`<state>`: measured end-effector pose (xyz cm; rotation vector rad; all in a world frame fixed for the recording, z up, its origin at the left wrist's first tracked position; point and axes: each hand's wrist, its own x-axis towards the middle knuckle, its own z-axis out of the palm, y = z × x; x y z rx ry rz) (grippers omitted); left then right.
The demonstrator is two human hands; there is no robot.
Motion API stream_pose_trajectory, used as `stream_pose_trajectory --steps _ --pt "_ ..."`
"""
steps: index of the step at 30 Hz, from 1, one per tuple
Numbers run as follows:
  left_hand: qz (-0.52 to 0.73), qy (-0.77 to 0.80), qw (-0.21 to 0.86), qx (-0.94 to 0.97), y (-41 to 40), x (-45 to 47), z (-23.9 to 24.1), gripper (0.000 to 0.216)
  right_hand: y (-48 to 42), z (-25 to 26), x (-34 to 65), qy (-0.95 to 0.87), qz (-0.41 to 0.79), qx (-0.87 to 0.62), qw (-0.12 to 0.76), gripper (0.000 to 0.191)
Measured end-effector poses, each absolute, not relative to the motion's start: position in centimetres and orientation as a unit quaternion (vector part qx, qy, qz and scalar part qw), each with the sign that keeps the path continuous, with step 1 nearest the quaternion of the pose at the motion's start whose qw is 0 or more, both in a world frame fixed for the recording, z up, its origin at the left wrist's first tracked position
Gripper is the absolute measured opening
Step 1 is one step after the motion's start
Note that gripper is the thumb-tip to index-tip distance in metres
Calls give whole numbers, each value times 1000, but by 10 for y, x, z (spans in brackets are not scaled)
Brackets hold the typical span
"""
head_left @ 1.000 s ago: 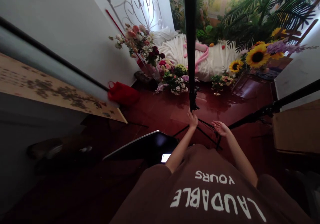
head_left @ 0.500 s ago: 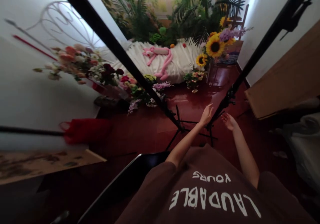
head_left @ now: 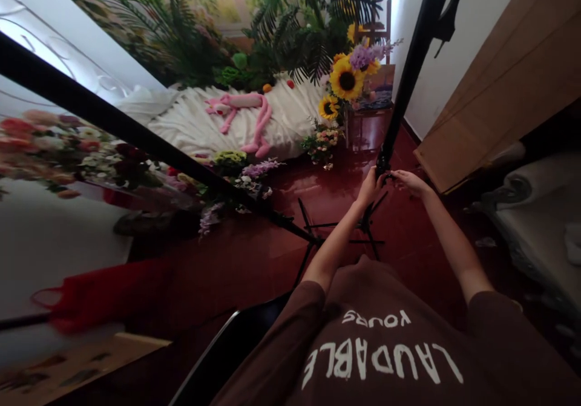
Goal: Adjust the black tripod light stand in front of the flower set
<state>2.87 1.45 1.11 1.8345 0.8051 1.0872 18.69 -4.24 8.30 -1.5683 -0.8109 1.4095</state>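
My left hand (head_left: 370,187) is wrapped around the lower part of a black stand (head_left: 407,85) on the right, just at its clamp joint. On the other side of the pole, my right hand (head_left: 407,182) pinches a small black knob (head_left: 388,176) at that joint. The pole leans up toward the top of the view, and its spread legs (head_left: 365,225) rest on the dark red floor. A second black stand (head_left: 136,143) slants across the left side, apart from both hands.
Behind the stands, a pink plush toy (head_left: 247,102) lies on white draped cloth (head_left: 181,118). Sunflowers (head_left: 346,80) and other flowers surround it. A brown board (head_left: 481,85) leans at the right wall. At left are a red bag (head_left: 100,294) and a black-screened panel (head_left: 240,327).
Both hands, open and apart from the stand before, have moved up onto its joint and closed there. The view has swung to the right.
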Motion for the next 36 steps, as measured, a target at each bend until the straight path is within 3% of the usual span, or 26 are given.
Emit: stream_pose_trajectory --steps 10,16,20,23,26,28,36 --pt "415 352 399 738 13 26 16 42 -38 82 197 -461 466 -606 450 30" --pt "421 367 393 730 13 30 10 44 -47 79 190 -569 266 -623 467 24" --pt "423 370 393 728 13 30 8 45 -67 64 176 -616 128 -658 413 14" --pt "418 377 399 724 13 30 8 44 -82 57 161 -638 106 -655 390 10" --pt "414 373 410 722 13 31 5 43 -79 63 141 -610 78 -648 449 35" --pt "418 368 418 718 14 33 2 43 -66 72 127 -587 72 -650 477 41" --pt "428 364 427 708 16 33 -2 46 -11 81 104 -483 59 -749 451 32"
